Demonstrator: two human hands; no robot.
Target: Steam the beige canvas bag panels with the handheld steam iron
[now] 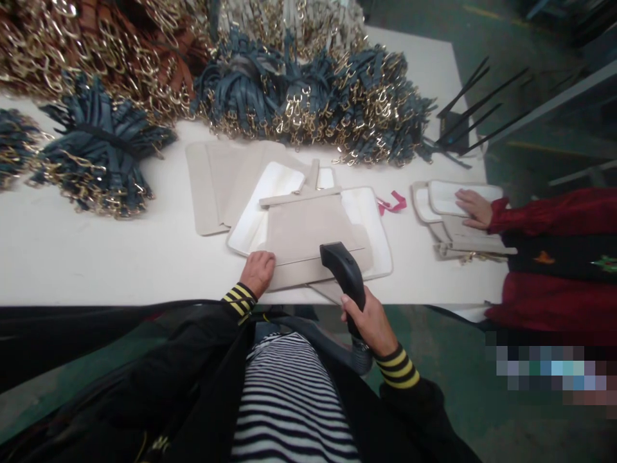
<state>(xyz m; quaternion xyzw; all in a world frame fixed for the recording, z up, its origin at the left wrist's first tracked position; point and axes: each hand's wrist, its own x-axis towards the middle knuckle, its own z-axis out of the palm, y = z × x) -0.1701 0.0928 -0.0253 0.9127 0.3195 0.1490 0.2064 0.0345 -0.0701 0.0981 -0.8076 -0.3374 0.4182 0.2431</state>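
Observation:
My right hand (373,319) is wrapped round the handle of a black hose nozzle (348,273), whose wide flat head is over the right part of a beige bag panel (311,225). A ribbed hose (359,357) runs from the handle's lower end. My left hand (259,271) has its fingers curled at the panel's lower left edge, pressing or pinching it. Under this panel lie white-faced pieces (375,222) with rounded corners. More flat beige panels (212,186) are stacked behind to the left. A thin dark line crosses the front panel below its middle.
Bundles of dark blue straps (241,83) with gold clasps line the back, with brown straps (187,58) and pale straps (299,19) behind. A pink ribbon (395,204) lies right. A co-worker's hand (475,207) rests on another beige-and-white piece (463,238). Black prongs (475,109) stand at the table's right edge.

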